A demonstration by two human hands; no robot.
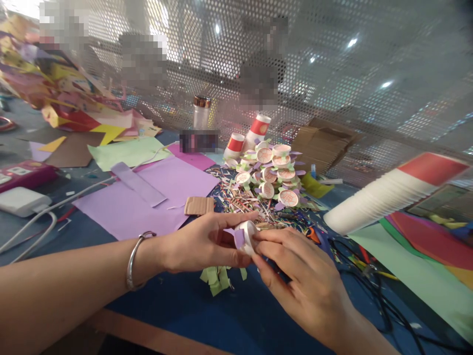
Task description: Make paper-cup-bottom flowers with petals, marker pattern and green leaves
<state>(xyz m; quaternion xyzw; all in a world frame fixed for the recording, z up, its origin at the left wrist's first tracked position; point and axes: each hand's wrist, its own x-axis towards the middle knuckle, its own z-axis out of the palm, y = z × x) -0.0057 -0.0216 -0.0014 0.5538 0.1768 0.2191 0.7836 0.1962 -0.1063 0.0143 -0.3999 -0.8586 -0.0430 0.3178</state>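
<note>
Between both hands is a small white paper cup base (248, 235) with a purple paper strip (240, 238) on its side. My left hand (218, 241), a silver bangle at its wrist, holds the piece from the left with thumb and fingers. From the right, my right hand (295, 266) pinches its rim with the fingertips. Just below lie several light green paper strips (216, 280). Beyond the hands rises a pile of similar cup bases (269, 173) with purple and green tabs, on a heap of thin paper scraps (240, 197).
At the right, a long stack of paper cups (388, 195) leans over coloured paper sheets (414, 281) and black cables (377, 296). Purple paper (177, 180), a cardboard piece (199, 206) and a white charger (24, 201) lie left. A perforated metal screen (221, 59) stands behind.
</note>
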